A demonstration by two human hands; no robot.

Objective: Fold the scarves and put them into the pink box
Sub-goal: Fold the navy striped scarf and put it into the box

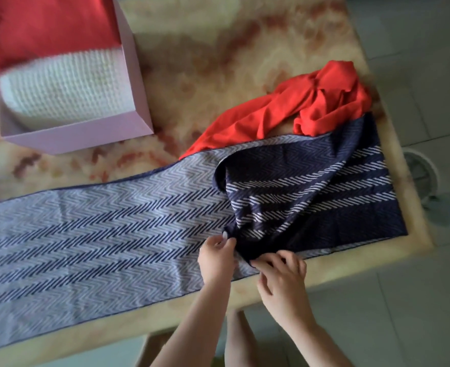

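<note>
A long navy-and-white herringbone scarf (99, 229) lies spread across the table, its dark right end turned back over itself. My left hand (217, 256) pinches a corner of that turned-back end. My right hand (281, 274) pinches the dark edge just to the right, near the table's front edge. A crumpled red scarf (311, 104) lies behind the patterned one at the right. The pink box (128, 125) stands at the back left and holds a folded white knitted scarf (65, 86) and red cloth (43, 25).
The marbled table (192, 62) ends at the right and front, with grey tiled floor (417, 300) beyond. A round white object (425, 176) stands on the floor by the right edge. My bare leg shows below the table's front edge.
</note>
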